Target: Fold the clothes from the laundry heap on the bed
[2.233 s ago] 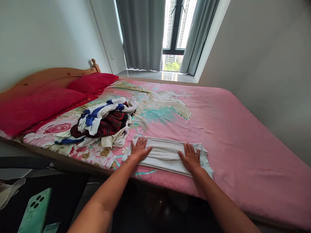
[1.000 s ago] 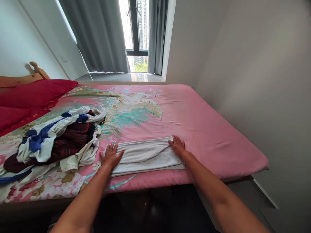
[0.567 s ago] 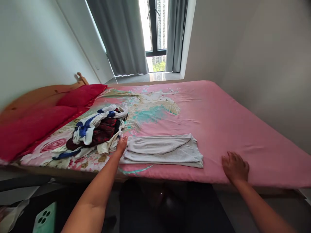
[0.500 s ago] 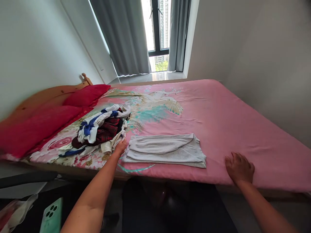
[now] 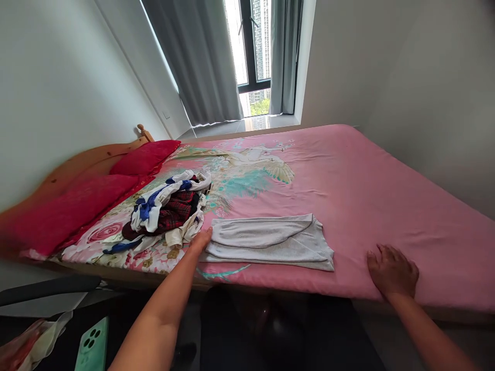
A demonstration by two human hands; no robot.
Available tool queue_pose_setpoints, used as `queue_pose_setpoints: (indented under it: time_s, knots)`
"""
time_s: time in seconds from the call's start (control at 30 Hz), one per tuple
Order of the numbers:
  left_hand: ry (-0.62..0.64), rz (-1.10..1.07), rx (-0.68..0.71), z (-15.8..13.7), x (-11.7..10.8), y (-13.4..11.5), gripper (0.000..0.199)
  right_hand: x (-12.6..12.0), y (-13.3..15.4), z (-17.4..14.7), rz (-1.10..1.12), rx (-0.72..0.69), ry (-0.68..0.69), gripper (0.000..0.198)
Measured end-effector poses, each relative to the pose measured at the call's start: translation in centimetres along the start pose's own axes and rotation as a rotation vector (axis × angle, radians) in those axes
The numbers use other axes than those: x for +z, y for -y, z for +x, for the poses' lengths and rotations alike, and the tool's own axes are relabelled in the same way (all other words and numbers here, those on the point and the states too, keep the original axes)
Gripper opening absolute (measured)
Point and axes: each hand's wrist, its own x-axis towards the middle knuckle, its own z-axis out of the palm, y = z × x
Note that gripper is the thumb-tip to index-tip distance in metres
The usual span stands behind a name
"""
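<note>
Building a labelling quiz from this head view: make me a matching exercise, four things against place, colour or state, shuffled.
Things
1. left hand
2. right hand
3. grey garment
4. clothes pile

Place, colour or state
A. heaped and crumpled, white, blue and red tartan
B. over plain pink bedding, apart from any clothing
C. folded into a long, flat strip
D. at the strip's end nearer the red pillows

Pairs: 1-D, 2-B, 3-C, 4-A

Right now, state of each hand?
Left hand: at left end of the grey garment; grip can't be told.
Right hand: open on the pink bedsheet, nothing visibly held.
</note>
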Motion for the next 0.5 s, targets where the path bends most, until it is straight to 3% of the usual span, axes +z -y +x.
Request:
queue_pose_setpoints:
  time_s: [0.27,0.5]
  knots:
    - [0.053,-0.078,-0.061,-0.5,0.3,-0.1,0.085,-0.2,0.3,-0.1,0.029,-0.006,-0.038,0.049]
    - [0.033,-0.222,-0.06,-1.1,0.3,0.0,0.062,-0.1,0.2,-0.1,0.04,0.001,-0.036,0.048]
